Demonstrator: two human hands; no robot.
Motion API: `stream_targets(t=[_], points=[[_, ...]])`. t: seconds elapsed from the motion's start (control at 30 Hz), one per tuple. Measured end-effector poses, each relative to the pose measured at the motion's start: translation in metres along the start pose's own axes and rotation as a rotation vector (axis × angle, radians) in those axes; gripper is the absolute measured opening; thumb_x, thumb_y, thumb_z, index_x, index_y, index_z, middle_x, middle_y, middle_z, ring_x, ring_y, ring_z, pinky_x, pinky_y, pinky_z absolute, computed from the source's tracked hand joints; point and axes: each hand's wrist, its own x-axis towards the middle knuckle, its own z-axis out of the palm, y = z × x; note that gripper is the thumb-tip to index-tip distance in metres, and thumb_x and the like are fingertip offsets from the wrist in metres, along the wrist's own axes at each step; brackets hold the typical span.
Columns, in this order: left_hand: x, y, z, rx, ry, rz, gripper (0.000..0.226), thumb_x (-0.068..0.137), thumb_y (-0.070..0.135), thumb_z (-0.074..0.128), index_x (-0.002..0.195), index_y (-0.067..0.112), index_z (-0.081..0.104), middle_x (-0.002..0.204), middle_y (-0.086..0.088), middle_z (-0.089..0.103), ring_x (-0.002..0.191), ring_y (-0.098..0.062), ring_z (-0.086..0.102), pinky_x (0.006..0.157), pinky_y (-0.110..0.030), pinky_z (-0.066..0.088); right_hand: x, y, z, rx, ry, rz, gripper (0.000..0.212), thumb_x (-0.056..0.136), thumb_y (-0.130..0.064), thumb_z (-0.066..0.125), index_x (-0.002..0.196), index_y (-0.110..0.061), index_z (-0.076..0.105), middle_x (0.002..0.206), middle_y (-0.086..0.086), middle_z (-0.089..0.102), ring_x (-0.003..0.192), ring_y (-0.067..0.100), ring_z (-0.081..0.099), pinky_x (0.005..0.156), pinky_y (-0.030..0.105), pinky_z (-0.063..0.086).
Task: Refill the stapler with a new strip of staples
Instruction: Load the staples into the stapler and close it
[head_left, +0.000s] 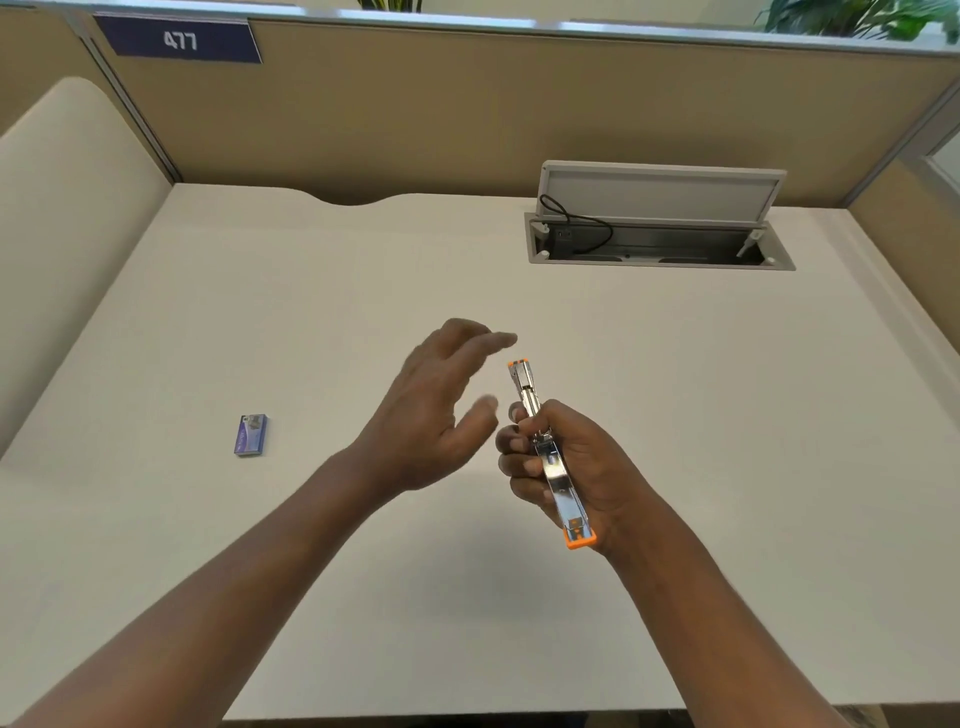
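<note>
A big pale counter fills the picture. Near the middle, the left hand floats with fingers spread, holding nothing. Just right of it, the right hand is wrapped around the orange and silver stapler. A little purple staple box lies at the left.

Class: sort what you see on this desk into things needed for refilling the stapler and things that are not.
Needed: stapler, held in the right hand; staple box; the empty left hand.
Not needed: open cable hatch with black cable; sign 477.
</note>
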Motion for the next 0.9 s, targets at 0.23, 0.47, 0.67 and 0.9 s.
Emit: stream_targets(t=[0.23, 0.47, 0.67, 0.9], points=[[-0.006, 0.009, 0.017, -0.276, 0.034, -0.187, 0.067, 0.077, 0.049, 0.076, 0.136, 0.021, 0.058, 0.125, 0.008, 0.057, 0.109, -0.014, 0.058, 0.086, -0.022, 0.045, 0.002, 0.004, 0.002, -0.005, 0.012, -0.075, 0.009, 0.092, -0.017, 0.048, 0.084, -0.017, 0.053, 0.062, -0.004, 0.04, 0.045, 0.009, 0.038, 0.04, 0.021, 0.029], [-0.004, 0.014, 0.026, -0.387, 0.144, -0.311, 0.062, 0.085, 0.038, 0.069, 0.142, 0.024, 0.051, 0.119, 0.011, 0.06, 0.104, -0.012, 0.059, 0.082, -0.026, 0.047, 0.006, 0.008, 0.009, -0.038, 0.009, -0.139, 0.054, 0.092, -0.072, 0.047, 0.083, -0.02, 0.06, 0.057, -0.005, 0.043, 0.042, 0.008, 0.038, 0.038, 0.021, 0.031], [0.0, 0.019, 0.029, -0.601, 0.178, -0.427, 0.048, 0.084, 0.029, 0.069, 0.13, 0.033, 0.055, 0.112, 0.009, 0.062, 0.083, -0.013, 0.066, 0.074, -0.027, 0.052, 0.006, 0.011, 0.013, -0.102, 0.022, -0.146, 0.078, 0.089, -0.076, 0.043, 0.11, -0.004, 0.063, 0.061, -0.002, 0.041, 0.045, 0.009, 0.039, 0.042, 0.021, 0.03], [0.001, 0.026, 0.031, -0.852, 0.145, -0.491, 0.05, 0.088, 0.026, 0.063, 0.135, 0.036, 0.052, 0.113, 0.007, 0.057, 0.071, -0.009, 0.063, 0.065, -0.026, 0.055, 0.008, 0.011, 0.011, -0.097, 0.049, -0.167, 0.068, 0.094, -0.072, 0.041, 0.114, -0.011, 0.064, 0.063, -0.001, 0.044, 0.045, 0.009, 0.041, 0.042, 0.02, 0.031]])
